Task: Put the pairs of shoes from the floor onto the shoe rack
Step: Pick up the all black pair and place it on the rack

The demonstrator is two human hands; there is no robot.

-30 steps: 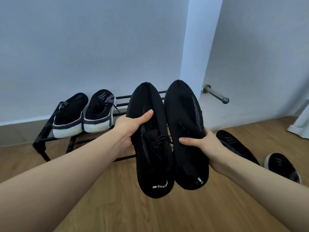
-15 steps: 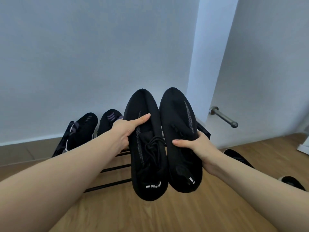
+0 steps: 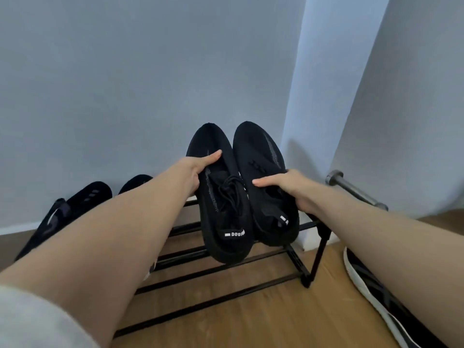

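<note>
My left hand (image 3: 194, 172) grips the left shoe (image 3: 221, 197) of an all-black knit pair by its outer side. My right hand (image 3: 283, 188) grips the right shoe (image 3: 266, 187) by its outer side. Both shoes are side by side with toes pointing at the wall, over the right end of the black metal shoe rack (image 3: 226, 270); whether their soles touch the bars is hidden. A black pair with purple stripes (image 3: 88, 199) sits on the rack's left end, partly behind my left forearm.
A black sneaker with a white sole (image 3: 369, 292) lies on the wood floor right of the rack, partly under my right arm. A grey metal door stop (image 3: 351, 189) sticks out from the wall behind the rack's right end. White wall stands close behind.
My view has come closer to the rack. Both hands have carried the black pair forward and down over the rack's right end.
</note>
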